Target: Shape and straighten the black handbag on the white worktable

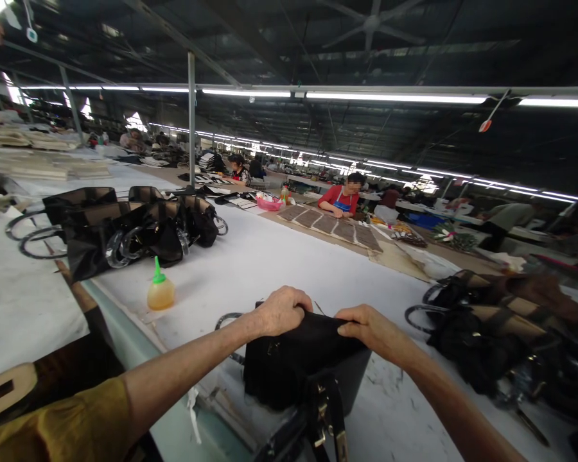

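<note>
A black handbag [289, 366] with gold-coloured metal fittings sits on the white-covered table [221, 256] right in front of me. My left hand [284, 310] grips the far upper edge of the bag, its fingers curled over the rim. Farther right along that same edge, my right hand [368, 326] pinches the rim between thumb and fingers. One round handle [228, 317] sticks out at the bag's left side, and a strap with metal hardware [325, 417] hangs on the near side. The bag's inside is hidden from me.
A glue bottle [160, 292] with a green nozzle stands left of the bag. Several black handbags [96, 234] are grouped at the back left, and more bags [486, 333] crowd the right. Across the table a person in red [340, 199] leans over brown panels [325, 226].
</note>
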